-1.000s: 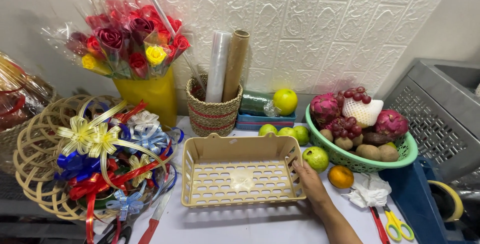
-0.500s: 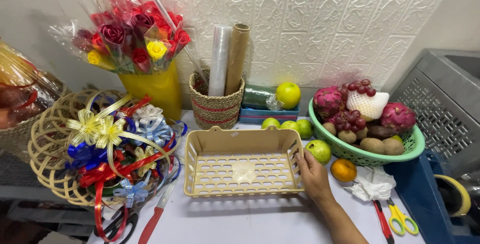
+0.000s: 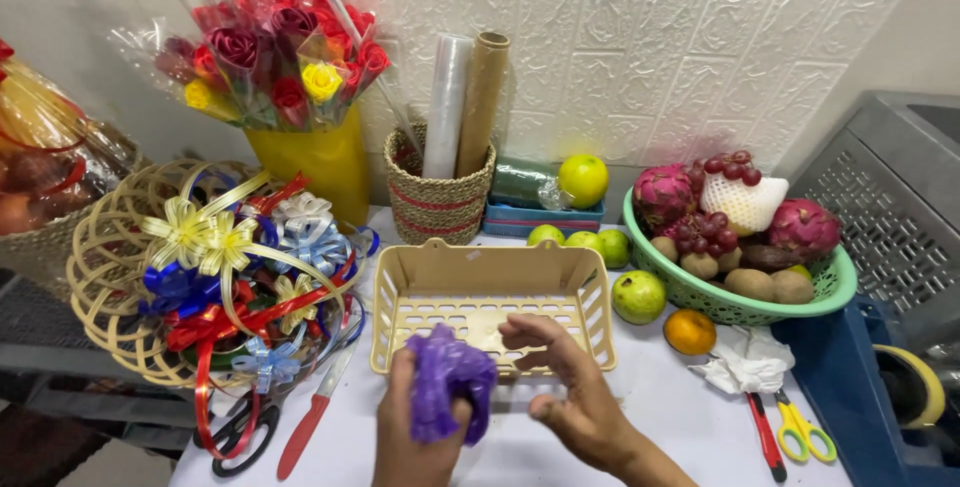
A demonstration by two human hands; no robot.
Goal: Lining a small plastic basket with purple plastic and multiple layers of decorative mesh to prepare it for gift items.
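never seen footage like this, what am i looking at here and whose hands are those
There is no machine here: a person wears a camera on the head, so the one picture looks down at that person's own two bare hands over a white table. The left hand has its grip closed on a crumpled purple wad, whose material I cannot tell. The right hand is open, fingers spread, just in front of an empty beige plastic basket. To the left lies a round wicker tray piled with ribbon bows, with scissors below it. Behind stand a yellow vase of wrapped roses and a woven holder with rolls. To the right, a green bowl holds fruit, with loose fruit beside it.
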